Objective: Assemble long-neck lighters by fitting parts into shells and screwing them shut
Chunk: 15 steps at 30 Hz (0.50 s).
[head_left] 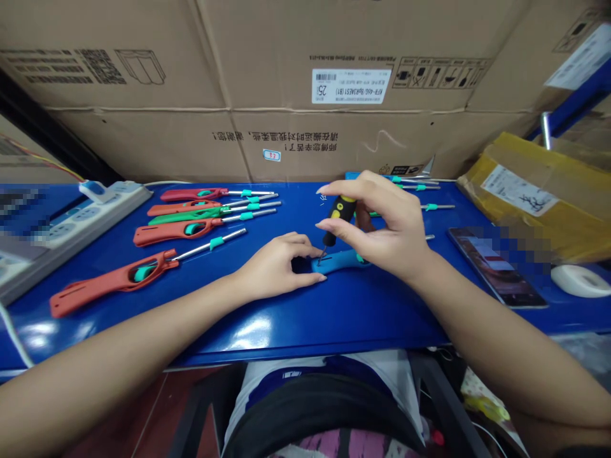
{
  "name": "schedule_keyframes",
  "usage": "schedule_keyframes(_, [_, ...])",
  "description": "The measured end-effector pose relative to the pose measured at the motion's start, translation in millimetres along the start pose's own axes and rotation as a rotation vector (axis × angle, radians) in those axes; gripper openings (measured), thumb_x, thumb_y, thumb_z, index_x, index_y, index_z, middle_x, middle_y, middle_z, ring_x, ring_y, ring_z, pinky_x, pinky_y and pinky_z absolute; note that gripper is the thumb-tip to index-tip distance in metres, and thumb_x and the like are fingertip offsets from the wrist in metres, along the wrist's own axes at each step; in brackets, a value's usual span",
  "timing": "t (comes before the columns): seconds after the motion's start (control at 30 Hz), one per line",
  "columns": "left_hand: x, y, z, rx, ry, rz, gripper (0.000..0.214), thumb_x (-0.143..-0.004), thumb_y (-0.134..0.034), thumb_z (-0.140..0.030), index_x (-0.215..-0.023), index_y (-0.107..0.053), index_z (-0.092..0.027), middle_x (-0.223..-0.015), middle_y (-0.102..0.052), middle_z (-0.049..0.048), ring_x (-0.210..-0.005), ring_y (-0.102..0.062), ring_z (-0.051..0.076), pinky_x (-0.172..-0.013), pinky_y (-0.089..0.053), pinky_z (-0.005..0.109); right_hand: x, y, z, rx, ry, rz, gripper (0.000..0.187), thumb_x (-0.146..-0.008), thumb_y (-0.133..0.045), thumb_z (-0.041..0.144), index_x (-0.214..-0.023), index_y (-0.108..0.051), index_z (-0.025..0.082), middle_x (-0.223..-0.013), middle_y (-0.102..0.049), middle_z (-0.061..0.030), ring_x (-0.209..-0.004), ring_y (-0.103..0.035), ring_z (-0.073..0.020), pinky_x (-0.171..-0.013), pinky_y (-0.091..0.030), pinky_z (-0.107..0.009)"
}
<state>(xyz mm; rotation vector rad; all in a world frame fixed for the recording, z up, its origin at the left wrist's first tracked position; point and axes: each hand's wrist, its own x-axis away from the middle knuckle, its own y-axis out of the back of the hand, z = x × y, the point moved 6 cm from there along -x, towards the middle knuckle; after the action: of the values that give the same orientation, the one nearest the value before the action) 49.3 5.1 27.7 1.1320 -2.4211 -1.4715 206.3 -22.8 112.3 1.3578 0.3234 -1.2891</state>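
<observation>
A blue long-necked lighter (338, 261) lies on the blue table in front of me. My left hand (281, 266) pinches the end of its handle between thumb and fingers. My right hand (386, 222) grips a short black-and-yellow screwdriver (340, 213), pointing down, its tip at the handle's end near a slot. The lighter's far part is hidden behind my right hand. To the left lie several more lighters: a red one (191, 195), a green one (191, 215), an orange-red one (174, 230) and another (109, 283) nearer me. More lighters (415, 184) show partly behind my right hand.
A white power strip (81, 219) runs along the left side of the table. On the right are a phone (496, 264), a white oval object (580, 280) and a yellow-taped parcel (539, 197). Cardboard (281, 76) stands upright along the back edge.
</observation>
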Motion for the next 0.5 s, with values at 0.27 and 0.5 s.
schedule_keyframes(0.27, [-0.5,-2.0,1.4,0.007,0.013,-0.001,0.035,-0.086,-0.08,-0.04,-0.114,-0.078,-0.02,-0.098,-0.072,0.0051,-0.095,-0.068,0.022,-0.089,-0.054,0.036,-1.2,-0.4,2.2,-0.037,0.02,0.105,0.038,-0.103,-0.056,0.04,-0.137,-0.065,0.028,-0.108,-0.076,-0.0046,-0.086,-0.071,-0.0203,-0.075,-0.061,-0.036])
schedule_keyframes(0.5, [-1.2,-2.7,1.4,-0.005,0.012,0.0,0.035,-0.087,-0.079,-0.041,-0.115,-0.078,-0.019,-0.098,-0.072,0.0056,-0.095,-0.068,0.023,-0.089,-0.054,0.036,-0.2,-3.4,5.8,-0.105,0.007,0.145,0.041,-0.105,-0.052,0.035,-0.144,-0.059,0.026,-0.122,-0.073,-0.007,-0.09,-0.071,-0.0192,-0.072,-0.06,-0.032])
